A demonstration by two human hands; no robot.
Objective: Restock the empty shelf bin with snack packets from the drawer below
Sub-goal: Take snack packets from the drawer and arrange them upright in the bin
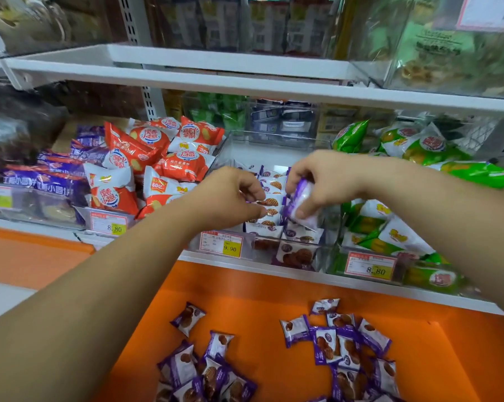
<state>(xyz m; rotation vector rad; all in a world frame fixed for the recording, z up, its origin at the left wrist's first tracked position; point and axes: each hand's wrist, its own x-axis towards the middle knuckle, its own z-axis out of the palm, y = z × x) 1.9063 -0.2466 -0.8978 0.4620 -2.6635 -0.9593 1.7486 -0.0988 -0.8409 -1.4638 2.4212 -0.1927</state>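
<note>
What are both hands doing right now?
Left hand: fingers curled over the purple packets in the clear bin; grip cannot be told.
Right hand: closed on a purple snack packet.

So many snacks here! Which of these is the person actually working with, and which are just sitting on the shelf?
Part of the job:
- clear bin, partly filled
- purple packets in the orange drawer
- purple packet in the right hand
- left hand, at the packets in the bin

Just sitting there:
- red packets
- green packets
- price tag
</note>
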